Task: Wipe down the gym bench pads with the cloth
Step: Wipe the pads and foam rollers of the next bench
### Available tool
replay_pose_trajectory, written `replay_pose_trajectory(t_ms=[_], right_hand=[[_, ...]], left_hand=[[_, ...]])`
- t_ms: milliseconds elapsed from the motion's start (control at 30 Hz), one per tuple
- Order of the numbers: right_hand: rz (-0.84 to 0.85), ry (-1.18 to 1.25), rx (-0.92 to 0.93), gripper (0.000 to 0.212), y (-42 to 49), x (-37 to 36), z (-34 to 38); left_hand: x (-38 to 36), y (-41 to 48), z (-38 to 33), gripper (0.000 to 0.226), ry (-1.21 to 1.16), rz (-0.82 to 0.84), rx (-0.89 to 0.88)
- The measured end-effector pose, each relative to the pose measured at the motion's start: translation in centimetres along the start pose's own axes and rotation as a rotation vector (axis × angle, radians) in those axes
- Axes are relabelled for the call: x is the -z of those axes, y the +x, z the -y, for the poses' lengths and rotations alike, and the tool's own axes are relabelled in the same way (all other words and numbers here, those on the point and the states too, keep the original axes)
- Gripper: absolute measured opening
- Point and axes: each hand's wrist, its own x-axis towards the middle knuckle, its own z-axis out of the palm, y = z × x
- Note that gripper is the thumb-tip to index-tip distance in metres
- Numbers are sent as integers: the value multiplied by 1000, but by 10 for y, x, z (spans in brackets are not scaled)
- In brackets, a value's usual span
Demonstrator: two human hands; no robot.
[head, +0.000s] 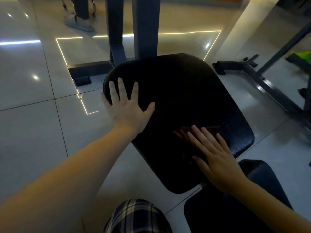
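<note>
The black pad [176, 91] has a grained, slightly shiny skin and rounded corners, and runs from the middle of the view down toward the person. It stands over a glossy pale tile floor [25, 123] that mirrors ceiling lights and a thin bright strip. A dark reddish cloth [183, 140] lies flat on the near part of the pad, hard to make out in the dim light. The right hand [217, 157] presses on it, fingers [200, 138] straight and a little apart. The left hand [127, 106] rests flat at the pad's far left edge, fingers [120, 88] spread wide and the little finger hanging over the rim. A second pad [227, 207] sits just beside the first at lower right, under the right forearm, with a narrow gap between them. Two dark posts [146, 27] rise just behind the pad's far edge. A metal frame [269, 91] lies on the floor to the right, near the pad. Bare tiles are open to the left. A plaid-clad knee [134, 216] shows at the bottom, and another person's shoe [79, 24] is far off at top left.
</note>
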Motion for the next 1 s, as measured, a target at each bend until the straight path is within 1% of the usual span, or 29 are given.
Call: replay_pose_trajectory(t_ms=[67,200,333,467,600,833,900,1000], right_hand=[[-23,-10,-60,56,10,1,-16],[-102,32,-345,57,82,15,-72],[-130,69,-485,57,160,32,-118],[-125,157,-610,57,199,42,-125],[-129,144,-581,58,176,44,-109],[-158,100,-479,54,79,14,-49],[-211,82,-463,53,48,6,-28],[-335,166,-454,49,10,-1,-3]], left_hand=[[3,0,1,81,-21,12,-16],[5,-1,1,81,-16,21,-24],[4,-1,-1,80,4,15,-10],[3,-2,-1,80,4,2,-4],[0,-2,-2,80,7,-6,-12],[-5,0,-1,80,-1,-26,7],[-7,1,-3,80,9,-43,5],[-8,2,0,81,16,-18,6]])
